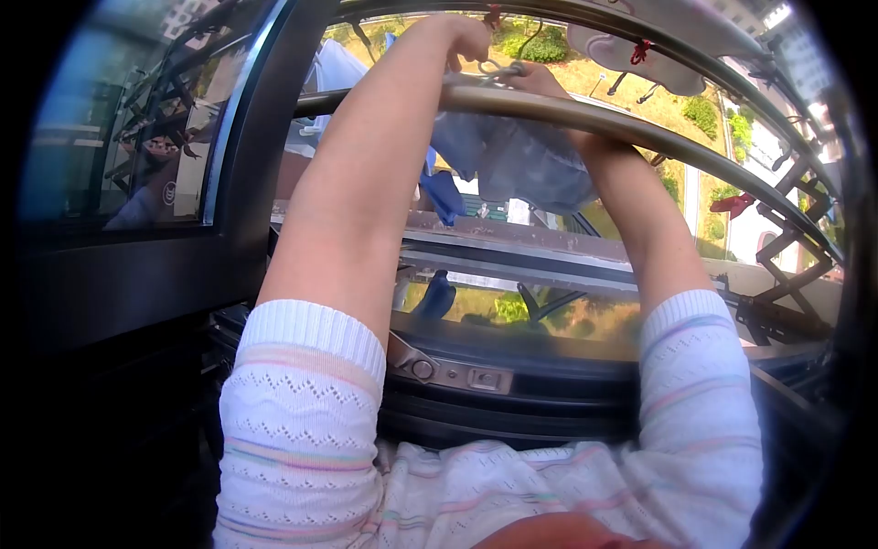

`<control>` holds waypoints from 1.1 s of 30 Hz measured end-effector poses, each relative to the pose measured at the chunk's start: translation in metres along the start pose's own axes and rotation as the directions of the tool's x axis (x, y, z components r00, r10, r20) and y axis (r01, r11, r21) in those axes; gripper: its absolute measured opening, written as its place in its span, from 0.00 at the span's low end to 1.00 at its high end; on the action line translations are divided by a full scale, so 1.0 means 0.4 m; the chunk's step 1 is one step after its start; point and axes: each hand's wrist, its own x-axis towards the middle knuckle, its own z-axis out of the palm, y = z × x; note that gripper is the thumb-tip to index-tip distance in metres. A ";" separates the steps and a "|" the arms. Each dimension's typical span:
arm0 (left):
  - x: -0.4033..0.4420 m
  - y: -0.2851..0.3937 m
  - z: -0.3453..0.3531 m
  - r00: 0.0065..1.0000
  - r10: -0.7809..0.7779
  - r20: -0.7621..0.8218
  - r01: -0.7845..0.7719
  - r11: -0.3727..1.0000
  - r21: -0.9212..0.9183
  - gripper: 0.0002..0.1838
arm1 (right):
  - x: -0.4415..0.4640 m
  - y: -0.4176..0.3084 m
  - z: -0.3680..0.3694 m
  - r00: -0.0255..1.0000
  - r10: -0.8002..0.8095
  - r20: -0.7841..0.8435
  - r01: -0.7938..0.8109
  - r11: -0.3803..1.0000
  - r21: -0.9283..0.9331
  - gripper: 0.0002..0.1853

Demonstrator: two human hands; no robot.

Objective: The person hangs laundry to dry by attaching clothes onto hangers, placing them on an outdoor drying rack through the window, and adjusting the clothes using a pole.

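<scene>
Both my arms reach out through the window over a metal rail (pixel 549 107). My left hand (pixel 469 41) is at the outer rail, bent at the wrist with its fingers curled; what they hold, if anything, is hidden. Close to its right, my right hand (pixel 540 80) has its fingers closed at a grey clothes hanger (pixel 498 73), near the hook end. Below the hands hangs a thin pale blue-grey garment (pixel 526 160), partly behind the near rail and my right forearm. A darker blue cloth (pixel 444 197) hangs to its left.
A folding drying rack (pixel 777 265) extends outside at the right, with red ties (pixel 642 51) and hooks on its rails. A dark window frame (pixel 247 174) stands close on my left. A light-blue cloth (pixel 338 73) hangs beyond my left arm. Ground lies far below.
</scene>
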 end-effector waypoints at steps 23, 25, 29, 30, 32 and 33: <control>-0.006 -0.031 0.021 0.989 -0.046 -0.144 0.018 0.982 -0.187 0.26 | -0.060 0.021 0.015 0.998 0.017 -0.056 -0.051 0.723 -0.689 0.12; -0.043 -0.018 0.018 0.983 -0.064 -0.170 0.038 0.988 -0.153 0.22 | -0.060 0.026 0.004 0.998 0.044 -0.050 -0.067 0.675 -0.735 0.13; -0.077 -0.011 0.006 0.987 0.004 -0.163 -0.025 0.992 -0.124 0.21 | -0.084 -0.003 -0.003 1.000 0.024 0.018 -0.007 0.764 -0.645 0.14; -0.068 -0.008 0.002 0.987 -0.018 -0.163 -0.002 0.992 -0.123 0.21 | -0.082 0.007 0.003 1.000 0.016 0.014 -0.005 0.812 -0.584 0.14; -0.069 -0.001 0.005 0.986 -0.047 -0.161 0.027 0.992 -0.124 0.20 | -0.086 -0.013 0.015 0.993 0.115 0.007 -0.092 0.830 -0.550 0.16; -0.067 -0.002 0.005 0.985 -0.054 -0.162 0.034 0.991 -0.127 0.20 | -0.098 -0.014 0.013 0.996 0.077 0.033 -0.048 0.842 -0.537 0.16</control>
